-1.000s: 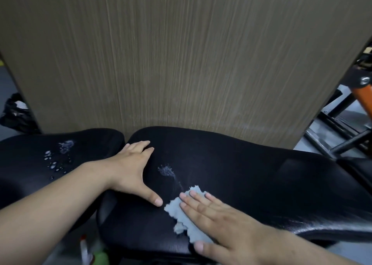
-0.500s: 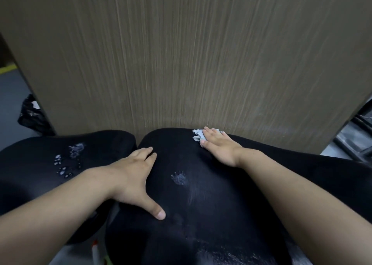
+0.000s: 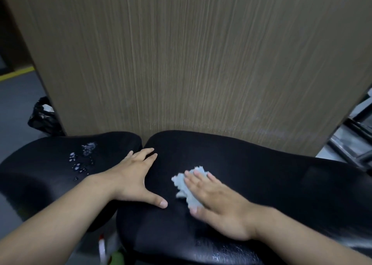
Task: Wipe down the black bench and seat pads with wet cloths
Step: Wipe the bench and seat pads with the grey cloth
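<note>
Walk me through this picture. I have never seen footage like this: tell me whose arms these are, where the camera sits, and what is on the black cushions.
There is no machine here. These are a person's two bare arms, filmed by one wide-angle camera worn on the head and looking down, which is why the picture bends at the edges. The left hand rests flat, fingers spread, at the left edge of the right black seat pad. The right hand presses a crumpled pale blue cloth flat against that same pad; nothing is gripped. The left black seat pad carries beads of liquid, not yet wiped. Behind both pads stands a wood-grain panel. A black bag lies on the floor at the left.
</note>
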`<state>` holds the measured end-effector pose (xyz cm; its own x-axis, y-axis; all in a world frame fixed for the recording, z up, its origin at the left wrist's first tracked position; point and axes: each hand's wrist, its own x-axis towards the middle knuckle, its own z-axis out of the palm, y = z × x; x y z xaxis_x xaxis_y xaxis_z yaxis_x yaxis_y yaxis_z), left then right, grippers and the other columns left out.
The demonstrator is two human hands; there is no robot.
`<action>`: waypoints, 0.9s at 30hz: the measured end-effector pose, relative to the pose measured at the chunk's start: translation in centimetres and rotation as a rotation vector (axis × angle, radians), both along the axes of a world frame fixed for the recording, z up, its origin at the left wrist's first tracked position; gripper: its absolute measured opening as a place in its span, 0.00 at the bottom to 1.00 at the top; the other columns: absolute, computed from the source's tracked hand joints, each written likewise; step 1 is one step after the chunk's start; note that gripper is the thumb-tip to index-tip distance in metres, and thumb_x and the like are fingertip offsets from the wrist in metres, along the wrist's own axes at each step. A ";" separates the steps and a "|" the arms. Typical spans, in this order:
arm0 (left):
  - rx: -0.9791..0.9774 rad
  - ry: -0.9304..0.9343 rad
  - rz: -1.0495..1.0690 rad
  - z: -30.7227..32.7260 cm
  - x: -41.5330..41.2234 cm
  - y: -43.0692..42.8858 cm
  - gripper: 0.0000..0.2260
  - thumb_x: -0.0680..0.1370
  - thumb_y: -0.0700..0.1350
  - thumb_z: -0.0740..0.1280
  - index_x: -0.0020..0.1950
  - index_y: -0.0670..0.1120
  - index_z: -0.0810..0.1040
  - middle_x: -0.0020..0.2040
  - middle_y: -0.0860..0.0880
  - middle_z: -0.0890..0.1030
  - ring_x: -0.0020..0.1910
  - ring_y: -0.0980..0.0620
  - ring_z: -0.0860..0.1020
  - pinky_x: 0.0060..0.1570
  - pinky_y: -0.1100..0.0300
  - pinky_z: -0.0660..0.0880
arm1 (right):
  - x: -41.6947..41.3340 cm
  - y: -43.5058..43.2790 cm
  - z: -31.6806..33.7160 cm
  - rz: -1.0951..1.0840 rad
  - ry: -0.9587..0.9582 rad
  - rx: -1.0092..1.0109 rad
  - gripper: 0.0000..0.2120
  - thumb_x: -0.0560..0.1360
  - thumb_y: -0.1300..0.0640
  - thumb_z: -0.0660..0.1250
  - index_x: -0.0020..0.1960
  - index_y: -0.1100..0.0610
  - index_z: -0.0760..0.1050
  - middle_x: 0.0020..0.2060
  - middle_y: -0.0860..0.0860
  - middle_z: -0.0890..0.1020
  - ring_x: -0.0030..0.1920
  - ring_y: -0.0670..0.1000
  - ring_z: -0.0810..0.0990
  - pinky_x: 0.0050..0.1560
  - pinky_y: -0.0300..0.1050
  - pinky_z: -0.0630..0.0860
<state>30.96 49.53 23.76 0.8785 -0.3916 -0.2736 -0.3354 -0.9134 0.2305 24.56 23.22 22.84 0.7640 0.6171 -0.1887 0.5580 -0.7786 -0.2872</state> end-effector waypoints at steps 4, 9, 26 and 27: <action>-0.022 -0.046 0.001 -0.2 -0.4 1.3 0.62 0.59 0.81 0.64 0.82 0.49 0.46 0.82 0.53 0.43 0.79 0.54 0.40 0.77 0.54 0.36 | -4.6 0.9 0.2 0.179 -0.001 -0.034 0.34 0.82 0.38 0.47 0.80 0.52 0.39 0.78 0.44 0.38 0.76 0.39 0.33 0.77 0.41 0.36; -0.067 -0.112 0.047 -0.1 -0.3 2.4 0.58 0.60 0.80 0.63 0.82 0.50 0.52 0.82 0.53 0.48 0.80 0.54 0.44 0.78 0.53 0.41 | -5.5 1.5 -1.2 0.120 0.017 -0.086 0.39 0.78 0.32 0.35 0.80 0.55 0.47 0.80 0.48 0.46 0.79 0.44 0.42 0.78 0.53 0.48; 0.005 -0.152 0.008 -1.4 0.3 4.6 0.55 0.58 0.83 0.55 0.80 0.57 0.56 0.81 0.55 0.55 0.80 0.55 0.48 0.76 0.58 0.52 | 15.4 0.6 -1.6 -0.294 -0.022 -0.033 0.27 0.84 0.44 0.44 0.80 0.50 0.43 0.79 0.43 0.44 0.76 0.39 0.38 0.76 0.41 0.36; 0.009 -0.156 0.004 -1.4 0.3 4.5 0.54 0.59 0.82 0.56 0.80 0.57 0.56 0.81 0.55 0.55 0.80 0.55 0.49 0.76 0.59 0.52 | 16.2 0.7 -1.5 -0.312 -0.025 -0.032 0.27 0.84 0.44 0.44 0.80 0.50 0.44 0.80 0.43 0.45 0.76 0.40 0.39 0.75 0.41 0.36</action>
<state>31.29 54.07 22.34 0.9123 -0.3862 -0.1366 -0.3629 -0.9166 0.1680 40.73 23.96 21.31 0.9201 0.3463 -0.1829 0.2974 -0.9217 -0.2490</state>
